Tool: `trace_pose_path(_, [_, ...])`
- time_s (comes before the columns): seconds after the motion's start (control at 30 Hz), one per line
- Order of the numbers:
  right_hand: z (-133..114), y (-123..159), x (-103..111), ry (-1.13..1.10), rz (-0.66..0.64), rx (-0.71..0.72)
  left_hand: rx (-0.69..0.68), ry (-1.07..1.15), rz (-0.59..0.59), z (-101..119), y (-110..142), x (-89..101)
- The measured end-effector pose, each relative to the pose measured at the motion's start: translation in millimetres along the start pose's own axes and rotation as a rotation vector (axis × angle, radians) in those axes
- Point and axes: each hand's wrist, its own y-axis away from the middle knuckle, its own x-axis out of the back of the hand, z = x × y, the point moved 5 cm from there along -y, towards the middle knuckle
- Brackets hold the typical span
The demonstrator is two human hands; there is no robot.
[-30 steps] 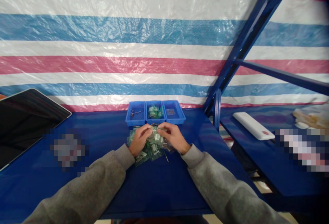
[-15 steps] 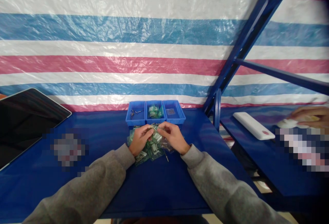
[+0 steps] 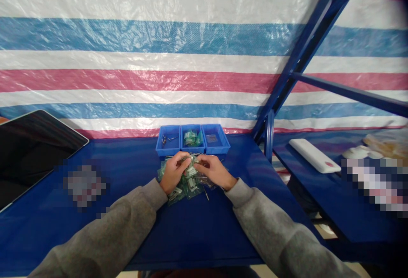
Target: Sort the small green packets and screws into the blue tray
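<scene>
Fingertips of the left hand (image 3: pixel 174 172) and the right hand (image 3: pixel 213 170) meet over a heap of small clear packets (image 3: pixel 188 182) with green and white contents, pinching one small piece between them; what that piece is cannot be told at this size. Both hands rest on the heap, which lies on the blue table (image 3: pixel 197 227) just in front of three joined blue bins (image 3: pixel 192 139). Grey sleeves cover both forearms. Farther left stands a dark screen (image 3: pixel 30 150); on the neighbouring bench to the right lies a white block (image 3: pixel 314 155).
</scene>
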Motion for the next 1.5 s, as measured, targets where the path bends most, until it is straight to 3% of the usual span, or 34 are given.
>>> trace_pose_path(0.13, [-4, 1, -1, 0.058, -0.014, 0.016, -0.030, -0.015, 0.012, 4, 0, 1.4])
trace_pose_path(0.37, [5, 1, 2, 0.025, 0.098, -0.025, 0.017, 0.160, -0.053, 5, 2, -2.0])
trace_pose_path(0.67, [1, 1, 5, 0.164, 0.137, 0.039, -0.062, -0.022, -0.150, 4, 9, -6.9])
trace_pose_path(0.93, [-12, 2, 13, 0.236, 0.156, 0.134, -0.060, 0.047, -0.114, 1, 7, -6.8])
trace_pose_path(1.1, [-10, 1, 17, 0.248, 0.160, 0.099, -0.060, 0.013, -0.100, 4, 7, -5.0])
trace_pose_path(1.27, [1, 1, 19, 0.096, 0.205, -0.001, -0.069, -0.002, -0.136, 8, 6, -7.1])
trace_pose_path(1.5, [1, 0, 15, 0.054, 0.144, -0.019, -0.051, 0.014, -0.056, 7, 4, -1.8])
